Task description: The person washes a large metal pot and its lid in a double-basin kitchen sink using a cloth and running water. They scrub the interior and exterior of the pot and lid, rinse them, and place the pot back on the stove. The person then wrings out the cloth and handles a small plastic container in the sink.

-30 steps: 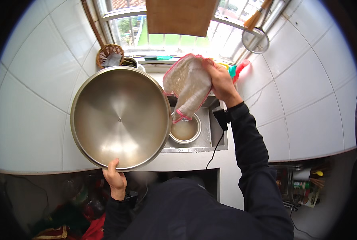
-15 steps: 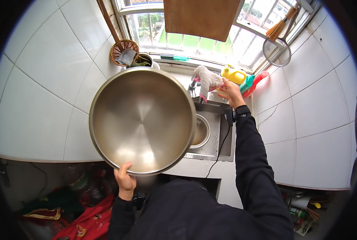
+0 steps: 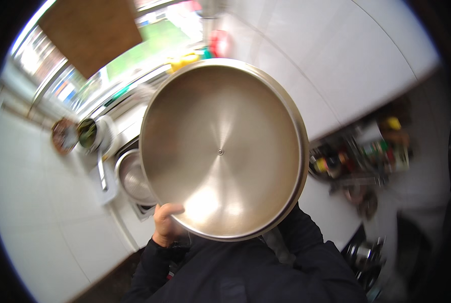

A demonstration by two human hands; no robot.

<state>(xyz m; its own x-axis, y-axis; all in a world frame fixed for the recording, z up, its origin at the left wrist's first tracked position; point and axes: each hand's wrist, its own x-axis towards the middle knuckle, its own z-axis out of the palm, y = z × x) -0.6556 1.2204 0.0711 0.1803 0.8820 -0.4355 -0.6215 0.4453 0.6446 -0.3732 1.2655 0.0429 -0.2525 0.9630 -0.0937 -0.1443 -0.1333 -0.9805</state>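
Observation:
A large, round, domed metal lid [image 3: 255,121] fills the middle of the view, its shiny hollow side facing up and a small rivet at its centre. My left hand [image 3: 164,226] grips its near-left rim, thumb over the inner edge and fingers beneath. My right sleeve [image 3: 302,230] runs up behind the lid's near-right side, and the lid hides my right hand. Left of the lid, a metal basin [image 3: 133,174] sits in the sink, partly covered by the lid.
A brown board [image 3: 91,33] hangs before the window at far left. A wicker basket [image 3: 63,135] and a pot of greens [image 3: 87,134] stand on the left. Yellow [image 3: 182,61] and red bottles [image 3: 220,44] stand behind the lid. Cluttered items [image 3: 357,156] lie to the right.
The view has swung right, toward the cluttered items, and is blurred. My left hand still carries the lid. My right hand, earlier beside the cloth at the tap, has gone behind the lid.

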